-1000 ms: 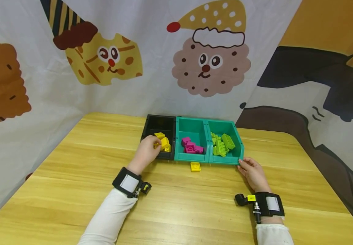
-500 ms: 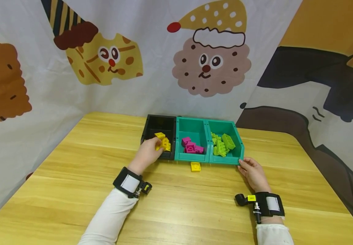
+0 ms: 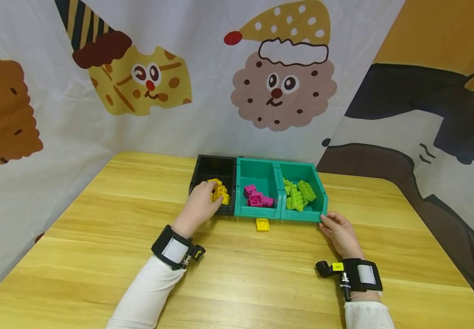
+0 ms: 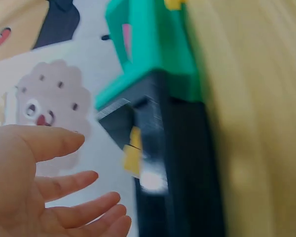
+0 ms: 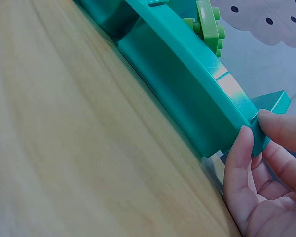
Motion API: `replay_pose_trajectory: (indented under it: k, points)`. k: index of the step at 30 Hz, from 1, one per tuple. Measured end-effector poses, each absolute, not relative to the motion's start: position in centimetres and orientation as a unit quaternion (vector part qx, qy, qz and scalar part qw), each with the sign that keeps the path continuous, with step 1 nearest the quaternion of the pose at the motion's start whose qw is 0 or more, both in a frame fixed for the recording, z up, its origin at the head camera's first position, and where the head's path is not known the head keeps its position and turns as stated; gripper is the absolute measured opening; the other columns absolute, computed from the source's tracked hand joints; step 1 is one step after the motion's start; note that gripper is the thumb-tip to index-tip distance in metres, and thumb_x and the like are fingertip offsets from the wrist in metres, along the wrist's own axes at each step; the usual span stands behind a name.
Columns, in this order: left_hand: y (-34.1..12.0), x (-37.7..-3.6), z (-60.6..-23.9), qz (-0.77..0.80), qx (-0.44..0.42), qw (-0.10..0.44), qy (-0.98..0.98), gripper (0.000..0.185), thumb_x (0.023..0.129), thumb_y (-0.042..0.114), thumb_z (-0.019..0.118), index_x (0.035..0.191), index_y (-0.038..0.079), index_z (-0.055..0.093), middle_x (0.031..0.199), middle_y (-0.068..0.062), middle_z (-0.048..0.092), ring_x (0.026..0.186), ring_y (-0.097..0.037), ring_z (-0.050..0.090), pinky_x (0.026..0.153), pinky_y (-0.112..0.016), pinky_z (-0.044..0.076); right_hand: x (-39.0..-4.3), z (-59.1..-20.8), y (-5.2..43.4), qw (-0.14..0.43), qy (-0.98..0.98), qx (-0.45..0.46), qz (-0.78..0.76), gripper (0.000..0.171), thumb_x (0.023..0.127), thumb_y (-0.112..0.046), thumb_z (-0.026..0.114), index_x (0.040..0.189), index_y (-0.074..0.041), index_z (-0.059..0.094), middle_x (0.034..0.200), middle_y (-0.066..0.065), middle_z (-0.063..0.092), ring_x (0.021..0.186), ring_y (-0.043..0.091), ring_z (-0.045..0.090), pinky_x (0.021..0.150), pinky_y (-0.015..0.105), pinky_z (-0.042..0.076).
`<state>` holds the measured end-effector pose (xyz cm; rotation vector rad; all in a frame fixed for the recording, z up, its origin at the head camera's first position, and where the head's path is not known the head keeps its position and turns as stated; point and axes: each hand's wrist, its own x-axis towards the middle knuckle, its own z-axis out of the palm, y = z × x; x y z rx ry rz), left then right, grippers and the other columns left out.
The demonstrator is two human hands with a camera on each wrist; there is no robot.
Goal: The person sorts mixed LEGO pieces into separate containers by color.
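Observation:
Three joined bins stand at the table's far middle: a black bin (image 3: pixel 204 165) with yellow bricks (image 3: pixel 223 195), a teal bin (image 3: pixel 257 170) with pink bricks (image 3: pixel 256 197), and a second teal bin (image 3: pixel 318 185) with green bricks (image 3: pixel 298 194). My left hand (image 3: pixel 209 197) reaches over the black bin's front wall beside the yellow bricks. In the left wrist view my left hand (image 4: pixel 64 197) has its fingers spread and holds nothing. My right hand (image 3: pixel 326 221) pinches the front right corner of the green-brick bin (image 5: pixel 187 84), thumb and fingers (image 5: pixel 241 163) on its edge.
One loose yellow brick (image 3: pixel 262 224) lies on the wooden table (image 3: pixel 97 237) just in front of the bins. A cartoon-printed cloth backdrop (image 3: pixel 159 82) hangs behind and at both sides. The table's rounded right edge (image 3: pixel 446 256) is near my right arm.
My left hand has edged forward and right, further over the yellow bricks in the black bin. My right hand has stayed on the bin's corner.

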<state>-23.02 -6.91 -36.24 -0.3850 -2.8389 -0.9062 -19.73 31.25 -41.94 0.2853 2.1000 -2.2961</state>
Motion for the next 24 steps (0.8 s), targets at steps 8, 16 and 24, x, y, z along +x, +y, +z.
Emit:
replay_pose_trajectory:
  k: [8, 16, 24]
  points:
    - [-5.0, -20.8, -33.9, -0.322, -0.175, 0.099, -0.925, 0.037, 0.091, 0.022, 0.062, 0.122, 0.002, 0.058, 0.127, -0.017, 0.055, 0.118, -0.032, 0.052, 0.101, -0.044, 0.042, -19.7, -42.0, 31.2, 0.008, 0.673, 0.087, -0.735, 0.004, 0.093, -0.019, 0.060, 0.095, -0.017, 0.059, 0.089, -0.009, 0.053, 0.084, 0.002, 0.055, 0.079, 0.015, 0.050]
    - [-2.2, -18.6, -33.8, -0.276, -0.265, 0.050, -0.923, 0.037, 0.093, 0.027, 0.061, 0.122, 0.005, 0.058, 0.123, -0.012, 0.058, 0.114, -0.026, 0.055, 0.099, -0.038, 0.045, -19.6, -41.9, 31.1, 0.006, 0.674, 0.092, -0.733, 0.004, 0.093, -0.019, 0.060, 0.095, -0.016, 0.058, 0.088, -0.009, 0.053, 0.084, 0.002, 0.055, 0.079, 0.015, 0.050]
    - [0.1, -16.9, -34.5, -0.198, -0.329, -0.062, -0.921, 0.043, 0.093, 0.034, 0.059, 0.127, 0.007, 0.058, 0.129, -0.010, 0.057, 0.119, -0.023, 0.053, 0.102, -0.035, 0.043, -19.7, -42.2, 31.1, 0.003, 0.671, 0.085, -0.736, 0.008, 0.094, -0.014, 0.057, 0.089, -0.020, 0.059, 0.086, -0.009, 0.054, 0.084, 0.001, 0.056, 0.079, 0.015, 0.050]
